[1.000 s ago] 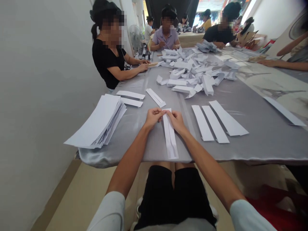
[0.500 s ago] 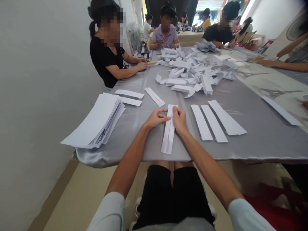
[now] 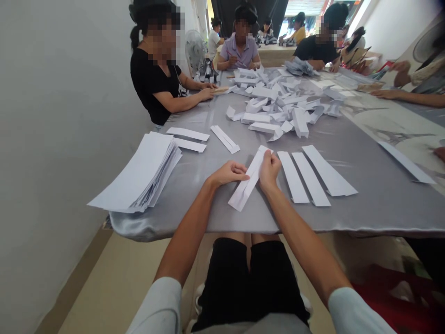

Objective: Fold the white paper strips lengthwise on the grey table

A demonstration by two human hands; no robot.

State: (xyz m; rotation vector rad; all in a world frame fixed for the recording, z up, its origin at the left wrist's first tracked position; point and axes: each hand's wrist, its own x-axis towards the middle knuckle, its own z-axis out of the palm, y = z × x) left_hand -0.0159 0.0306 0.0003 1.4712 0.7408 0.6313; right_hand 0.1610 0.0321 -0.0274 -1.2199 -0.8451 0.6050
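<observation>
A long folded white paper strip [image 3: 243,191] lies tilted on the grey tablecloth [image 3: 365,204], its far end pointing up and right. My left hand [image 3: 227,173] pinches the strip's left edge near the middle. My right hand [image 3: 269,170] grips its right edge near the far end, fingers curled. Three flat folded strips [image 3: 311,178] lie side by side just right of my right hand. A thick stack of white sheets [image 3: 142,174] rests at the table's left front corner.
A big heap of folded paper pieces [image 3: 278,99] covers the table's middle. Loose strips [image 3: 189,139] lie beyond the stack. A person in black [image 3: 155,83] sits at the left edge, others at the far end and right. A white wall runs along the left.
The strip has been turned from pointing straight away to slanting toward the upper right and shifted a little further in. Both hands moved right with it, still pinching it.
</observation>
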